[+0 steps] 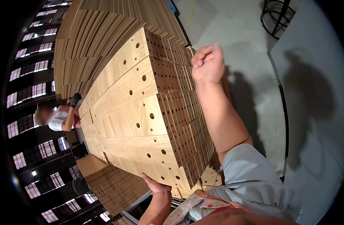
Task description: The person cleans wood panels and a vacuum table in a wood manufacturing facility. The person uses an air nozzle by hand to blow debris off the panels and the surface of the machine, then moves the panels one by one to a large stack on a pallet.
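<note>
A large block of light wood-grain boards (pixel 123 118) lies before me, its top faces and end faces drilled with round dark holes. My left hand (pixel 157 184) is at the near edge of the block, stretched out and touching the board there; some of its fingers are hidden. At the far right corner, beside the drilled ends (pixel 172 77), my right hand (pixel 209 62) is raised in a closed fist. Nothing shows between its fingers, and its tip is slightly blurred.
Tall stacks of brown board (pixel 100 33) stand beyond the block. A co-worker (pixel 61 118) with a dark glove is at the far left. Another drilled stack (pixel 113 187) stands at lower left. Black cable (pixel 277 18) lies at upper right, near a pale panel (pixel 310 112).
</note>
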### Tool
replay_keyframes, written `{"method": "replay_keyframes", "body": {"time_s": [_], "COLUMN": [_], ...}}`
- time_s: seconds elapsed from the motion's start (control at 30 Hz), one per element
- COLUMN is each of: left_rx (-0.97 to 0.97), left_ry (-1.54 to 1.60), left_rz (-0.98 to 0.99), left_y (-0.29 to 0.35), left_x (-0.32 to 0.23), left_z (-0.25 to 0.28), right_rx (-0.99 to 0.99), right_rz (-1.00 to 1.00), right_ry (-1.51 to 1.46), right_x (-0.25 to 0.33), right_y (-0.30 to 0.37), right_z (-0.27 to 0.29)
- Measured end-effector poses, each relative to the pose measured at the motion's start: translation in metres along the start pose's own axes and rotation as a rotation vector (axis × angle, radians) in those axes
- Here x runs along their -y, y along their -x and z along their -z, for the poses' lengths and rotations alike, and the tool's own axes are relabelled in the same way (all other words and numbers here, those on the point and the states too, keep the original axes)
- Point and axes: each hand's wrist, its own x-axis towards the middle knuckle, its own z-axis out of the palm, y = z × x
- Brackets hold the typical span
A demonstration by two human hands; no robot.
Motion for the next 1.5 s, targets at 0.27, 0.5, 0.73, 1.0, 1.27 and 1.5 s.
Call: {"method": "replay_keyframes", "body": {"time_s": [0.27, 0.5, 0.73, 1.0, 1.27, 1.5], "left_rx": [0.008, 0.019, -0.021, -0.012, 0.003, 0.092], "left_ry": [-0.003, -0.017, -0.046, -0.001, 0.052, 0.077], "left_rz": [0.006, -0.023, -0.014, -0.015, -0.022, 0.037], "left_y": [-0.002, -0.005, 0.006, -0.006, -0.006, -0.005], "left_x": [0.0, 0.002, -0.002, 0.002, 0.003, 0.003], "left_z": [-0.001, 0.009, -0.006, 0.011, 0.013, 0.021], "right_rx": [0.057, -0.042, -0.052, 0.49, 0.534, 0.704], "right_rz": [0.07, -0.184, -0.151, 0.025, -0.112, 0.142], "right_ry": [-0.189, 0.066, 0.155, 1.026, 1.02, 0.838], "right_x": [0.007, -0.024, -0.03, -0.02, -0.035, -0.016], "right_y": [-0.037, -0.052, -0.06, -0.095, -0.079, -0.081], "right_z": [-0.017, -0.045, -0.057, -0.07, -0.071, -0.091]}}
